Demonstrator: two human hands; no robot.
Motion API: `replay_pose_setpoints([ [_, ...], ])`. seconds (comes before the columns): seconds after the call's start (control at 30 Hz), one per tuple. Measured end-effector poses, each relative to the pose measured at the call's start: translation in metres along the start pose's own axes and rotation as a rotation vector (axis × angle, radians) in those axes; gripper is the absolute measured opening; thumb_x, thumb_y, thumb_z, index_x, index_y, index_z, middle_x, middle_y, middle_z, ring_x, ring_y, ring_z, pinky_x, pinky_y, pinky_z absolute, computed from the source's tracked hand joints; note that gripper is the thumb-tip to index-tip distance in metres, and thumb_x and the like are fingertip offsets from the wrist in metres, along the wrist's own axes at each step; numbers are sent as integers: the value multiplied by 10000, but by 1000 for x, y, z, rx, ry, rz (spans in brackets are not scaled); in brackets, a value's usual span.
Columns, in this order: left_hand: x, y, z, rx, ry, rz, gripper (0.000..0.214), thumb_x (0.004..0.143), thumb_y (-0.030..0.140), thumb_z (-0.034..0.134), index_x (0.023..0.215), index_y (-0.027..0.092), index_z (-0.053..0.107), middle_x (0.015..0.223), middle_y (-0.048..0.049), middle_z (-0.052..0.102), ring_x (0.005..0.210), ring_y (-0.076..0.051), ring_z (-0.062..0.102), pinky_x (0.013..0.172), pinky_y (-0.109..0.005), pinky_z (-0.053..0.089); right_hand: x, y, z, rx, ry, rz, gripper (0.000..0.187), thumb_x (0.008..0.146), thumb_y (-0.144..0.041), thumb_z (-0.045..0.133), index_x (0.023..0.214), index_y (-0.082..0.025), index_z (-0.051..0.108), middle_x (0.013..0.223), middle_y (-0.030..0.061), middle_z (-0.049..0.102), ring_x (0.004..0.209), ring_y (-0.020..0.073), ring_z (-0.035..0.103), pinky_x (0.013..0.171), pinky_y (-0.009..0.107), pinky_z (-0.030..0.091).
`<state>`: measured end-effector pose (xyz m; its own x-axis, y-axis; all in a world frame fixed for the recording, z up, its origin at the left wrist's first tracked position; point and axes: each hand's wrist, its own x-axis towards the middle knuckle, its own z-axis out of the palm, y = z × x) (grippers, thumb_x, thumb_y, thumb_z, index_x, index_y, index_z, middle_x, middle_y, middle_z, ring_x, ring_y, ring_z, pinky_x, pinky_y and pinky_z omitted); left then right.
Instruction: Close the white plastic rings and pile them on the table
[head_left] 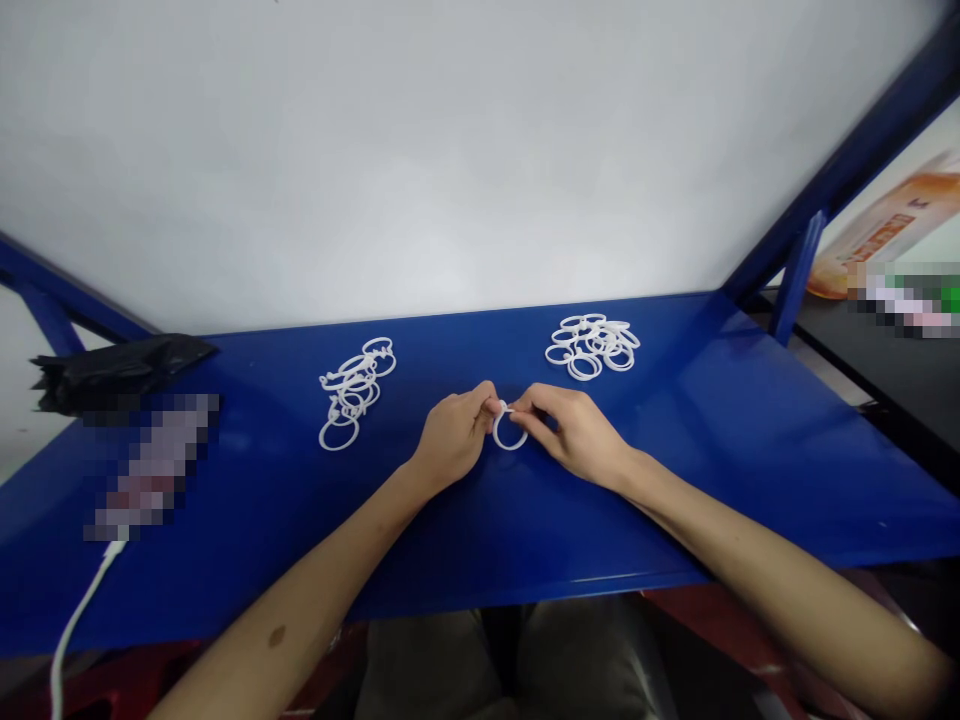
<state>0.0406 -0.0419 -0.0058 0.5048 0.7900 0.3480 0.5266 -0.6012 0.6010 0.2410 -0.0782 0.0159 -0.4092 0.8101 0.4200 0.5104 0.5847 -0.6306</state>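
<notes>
Between my two hands is a white ring, held just over the blue table. My left hand pinches the ring's upper left edge, where a small white knob shows. With thumb and forefinger, my right hand grips the same ring on its upper right. To the left lies a loose pile of white rings, several with small knobs on them. Another heap of white rings, plainer looking, sits at the back right. The fingers hide the exact joint at the top of the held ring.
The blue table ends at a pale wall. A crumpled black plastic bag lies at the far left, near a blurred-out object with a white cable. Blue frame bars rise on the right, beside a black surface.
</notes>
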Motion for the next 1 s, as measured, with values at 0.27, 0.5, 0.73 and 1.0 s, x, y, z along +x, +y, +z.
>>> replay_pose_setpoints([
  [0.27,4,2,-2,237,-44,33,368,1064,370,284,872,220,559,725,-2,653,681,-172,587,700,-303,420,4,8,-3,-168,6,-150,253,1040,-289,422,1025,-194,656,901,83,665,819,201,611,737,343,519],
  [0.5,20,-35,-36,672,129,-136,328,1018,385,415,1053,178,667,1049,-112,695,1017,-299,554,893,-412,419,10,63,-42,-461,339,171,280,974,-247,481,1040,-168,741,947,114,664,810,229,628,766,385,519],
  [0.73,15,-55,-56,939,135,-413,382,954,370,469,1088,86,687,1165,-225,621,1142,-407,459,893,-486,367,8,80,-64,-539,327,402,193,857,-178,581,981,-143,724,835,83,680,699,196,614,721,328,482],
  [1.0,13,-49,-53,866,59,-318,213,946,306,510,1012,171,661,1052,-163,685,1051,-372,505,855,-491,336,9,78,-55,-594,291,489,56,849,-207,617,808,-177,638,781,63,688,689,198,609,656,306,420],
])
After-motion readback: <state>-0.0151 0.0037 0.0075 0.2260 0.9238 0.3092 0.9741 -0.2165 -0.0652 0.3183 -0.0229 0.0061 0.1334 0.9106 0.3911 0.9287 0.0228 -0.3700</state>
